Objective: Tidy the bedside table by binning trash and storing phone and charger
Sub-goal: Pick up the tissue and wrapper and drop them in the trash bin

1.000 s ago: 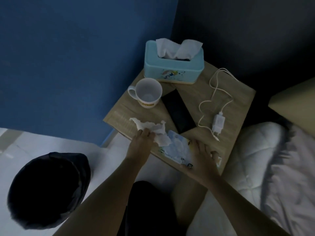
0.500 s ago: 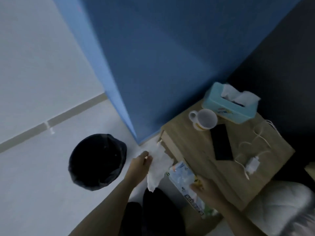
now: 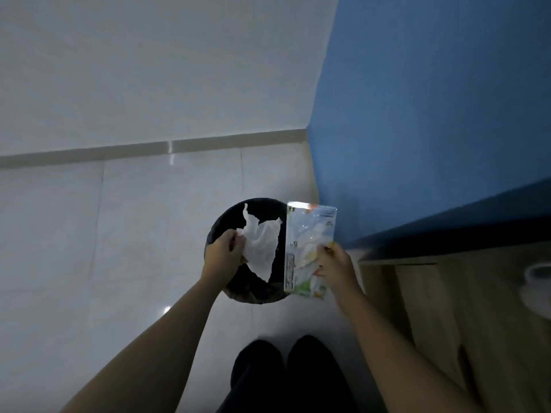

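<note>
A round black bin (image 3: 221,224) stands on the pale floor in front of me. Over its opening my left hand (image 3: 222,254) pinches a crumpled white tissue (image 3: 261,245) that hangs spread out. At the bin's right rim my right hand (image 3: 335,263) holds a flat printed plastic wrapper (image 3: 308,248) by its right edge. The wooden bedside table (image 3: 465,308) is at the right edge, and only a blurred part of a white mug (image 3: 538,286) shows on it. Phone and charger are out of view.
A blue wall (image 3: 432,114) rises behind the table at right. A white wall with a grey skirting strip (image 3: 149,149) runs across the back. Glossy white floor tiles (image 3: 119,234) surround the bin. My dark-clad knees (image 3: 286,371) are at the bottom centre.
My view swung left from the table top to the bin. Both hands carried the tissue and the wrapper off the table and now hold them over the bin.
</note>
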